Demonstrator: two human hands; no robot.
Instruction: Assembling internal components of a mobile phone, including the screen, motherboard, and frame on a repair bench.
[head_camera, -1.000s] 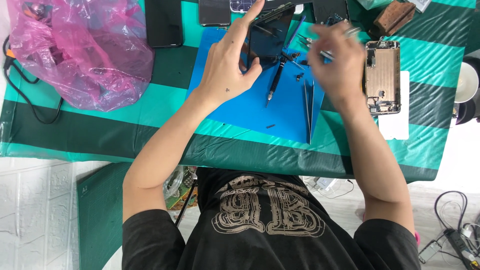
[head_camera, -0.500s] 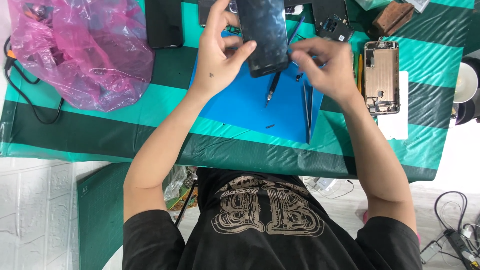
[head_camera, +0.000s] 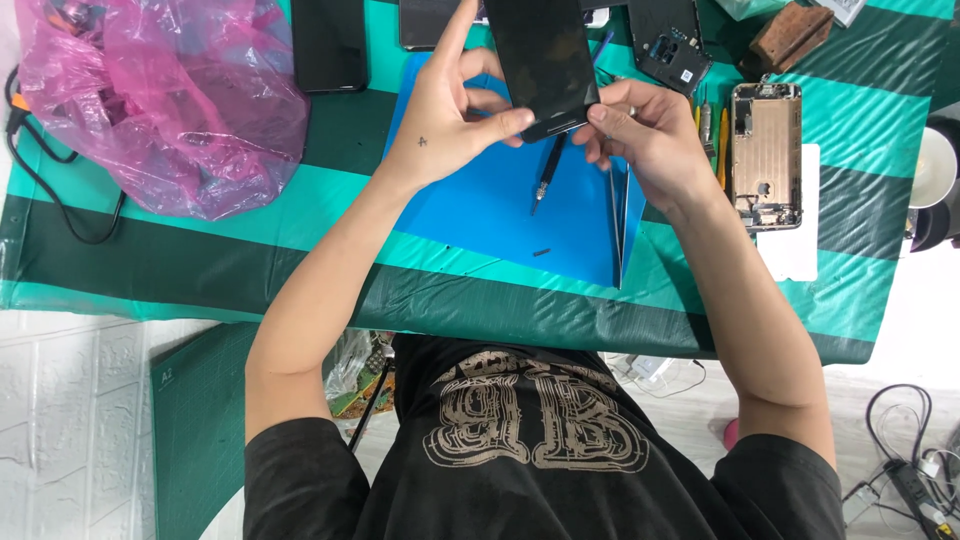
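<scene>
Two hands lift a dark phone panel over a crowded repair table

Both hands grip a flat black rectangular phone panel (head_camera: 541, 58), held tilted above a bright blue work mat (head_camera: 480, 205). The left hand (head_camera: 445, 125) is closed on the panel's left edge, its thumb and a fingertip pinching the lower corner and its index finger pointing up along the side. The right hand (head_camera: 645, 135) curls around the lower right corner, its fingertips pressed to the panel's bottom edge. A slim black screwdriver (head_camera: 546, 175) lies on the mat just below the panel, and metal tweezers (head_camera: 617, 225) lie along the mat's right edge. At left on the green-striped table (head_camera: 200, 260), a crumpled pink plastic bag (head_camera: 160, 100) sits beside a looping black cable (head_camera: 50, 190). Another dark phone (head_camera: 328, 45) lies flat between bag and mat. To the right, an opened gold phone housing (head_camera: 767, 155) rests on a white sheet (head_camera: 790, 250), with a black phone back cover (head_camera: 668, 45) and a small brown block (head_camera: 790, 35) beyond it. The raised panel hides part of the table's far edge.
</scene>
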